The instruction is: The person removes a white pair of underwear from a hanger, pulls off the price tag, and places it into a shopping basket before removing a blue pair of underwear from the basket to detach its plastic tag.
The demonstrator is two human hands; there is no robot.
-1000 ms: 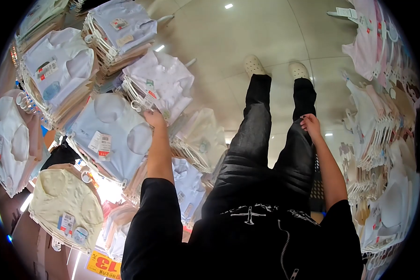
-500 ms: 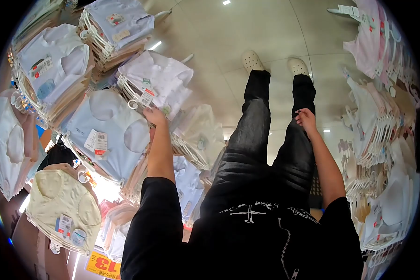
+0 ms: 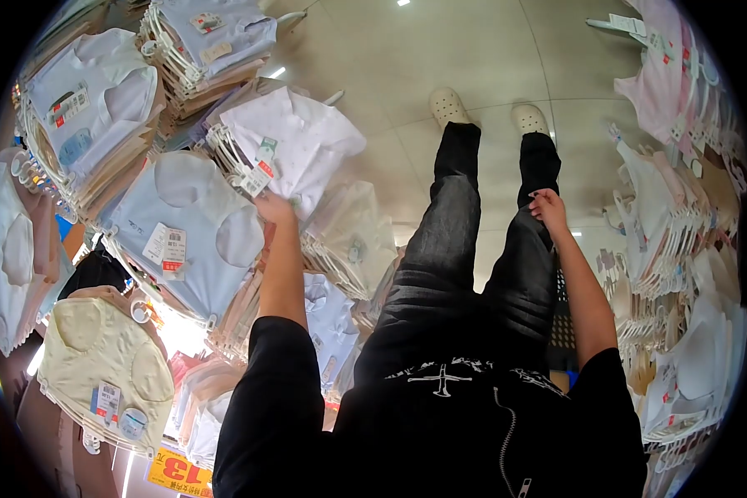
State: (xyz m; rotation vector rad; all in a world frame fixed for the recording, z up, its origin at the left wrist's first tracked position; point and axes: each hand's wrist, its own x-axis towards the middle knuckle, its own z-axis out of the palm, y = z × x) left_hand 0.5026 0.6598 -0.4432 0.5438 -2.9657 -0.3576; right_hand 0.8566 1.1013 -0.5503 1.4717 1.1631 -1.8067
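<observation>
My left hand (image 3: 272,207) is closed at the hanger edge of a white garment (image 3: 295,137) with small prints. A green and red price tag (image 3: 261,170) lies just above my fingers, which are partly hidden. Below that hand hangs a pale blue garment (image 3: 183,249) with white paper tags. My right hand (image 3: 546,207) hangs in front of my right trouser leg, its fingers curled together with nothing visible in them.
Stacks of underwear on hangers fill the left side, with a cream piece (image 3: 108,349) low down and a yellow price sign (image 3: 177,473) beneath. More garments (image 3: 672,207) hang along the right. Tiled floor (image 3: 407,50) lies around my beige clogs (image 3: 448,105).
The white printed garment has swung to the right and its front has spread out. The white hanger ring beside my left hand no longer shows. My right hand has barely moved.
</observation>
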